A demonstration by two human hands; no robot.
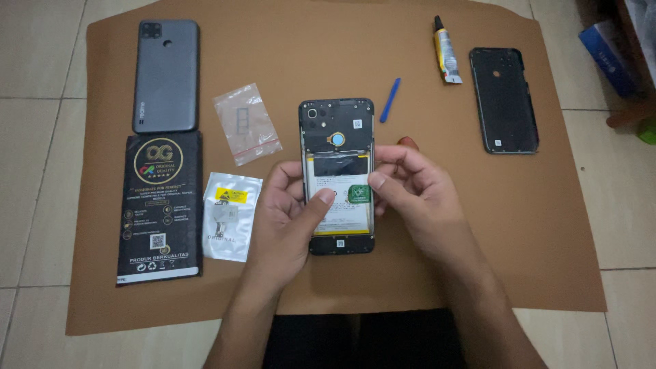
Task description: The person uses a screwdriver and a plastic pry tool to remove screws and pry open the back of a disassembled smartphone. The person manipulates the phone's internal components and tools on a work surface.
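Observation:
An opened smartphone (337,130) lies back-up in the middle of a brown paper sheet (410,260), its battery and circuit boards exposed. My left hand (290,212) grips the phone's left side, thumb pressed on the battery label. My right hand (417,195) holds the right edge, its thumb and fingers at a small green sticker on the battery.
On the brown sheet lie a grey back cover (167,74), a black box (160,208), a clear zip bag (246,123), a silver foil pouch (231,215), a blue pry tool (390,100), a glue tube (446,50) and a black frame (503,100). Tiled floor (34,171) surrounds it.

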